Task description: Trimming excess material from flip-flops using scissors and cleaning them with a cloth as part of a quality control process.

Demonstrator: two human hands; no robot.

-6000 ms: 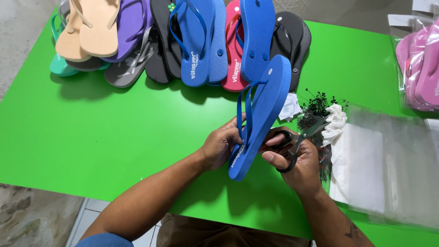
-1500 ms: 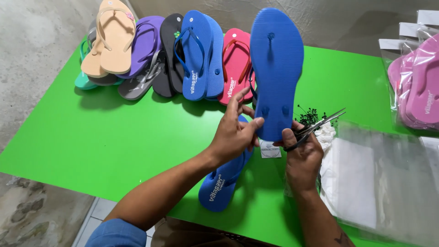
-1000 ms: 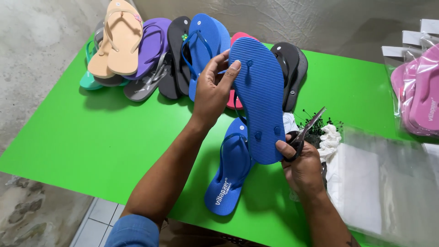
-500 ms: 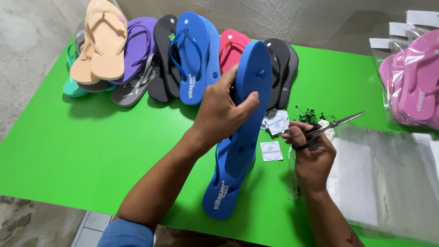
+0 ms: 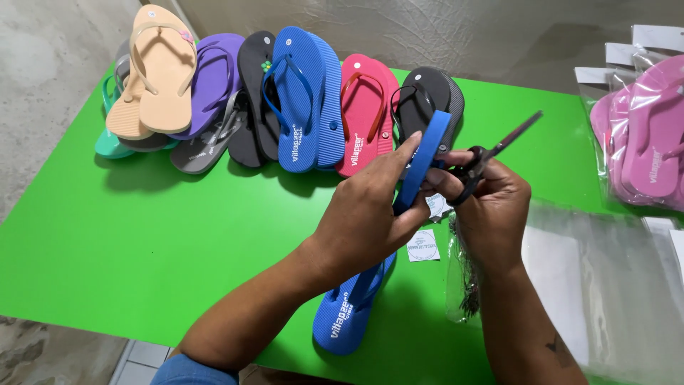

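My left hand (image 5: 367, 217) grips a blue flip-flop (image 5: 424, 160) held on edge above the green table (image 5: 142, 242). My right hand (image 5: 491, 207) holds black scissors (image 5: 491, 153), blades pointing up to the right, and its fingers touch the raised flip-flop. A second blue flip-flop (image 5: 349, 310) lies flat on the table beneath my left wrist, strap up. A small white tag (image 5: 423, 245) lies just right of it.
A row of flip-flops spans the table's far side: peach (image 5: 157, 71), purple (image 5: 214, 78), black (image 5: 258, 85), blue (image 5: 303, 93), red (image 5: 367, 107), dark grey (image 5: 427, 89). Bagged pink flip-flops (image 5: 645, 135) sit at right. Clear plastic bags (image 5: 605, 285) lie at the near right.
My left hand lifted the upper blue flip-flop off the lower one and turned it on edge. My right hand with the scissors moved in to meet it.
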